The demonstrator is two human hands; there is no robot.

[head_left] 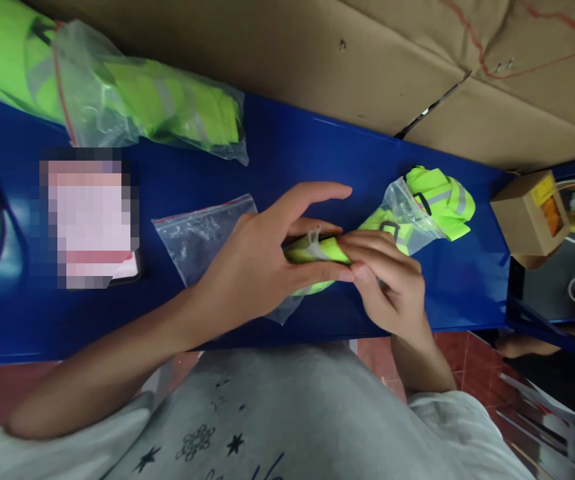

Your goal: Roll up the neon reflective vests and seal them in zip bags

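Between both hands is a folded bundle of neon yellow-green strap (320, 250), partly covered by the fingers. My left hand (267, 257) grips its left part, the index finger stretched out above it. My right hand (390, 280) pinches the bundle's right end, fingers curled. Beneath my left hand lies a clear zip bag (197, 233) with a red seal line. Just beyond my right hand, another neon strap with black buckles (440, 197) lies partly in a clear bag (407, 210).
On the blue table (287, 153), neon material in a clear bag (167, 107) lies at the back left. A blurred-out phone-like object (92, 227) is at left. A small cardboard box (530, 213) stands at right, and another person's hand (522, 347) shows at far right.
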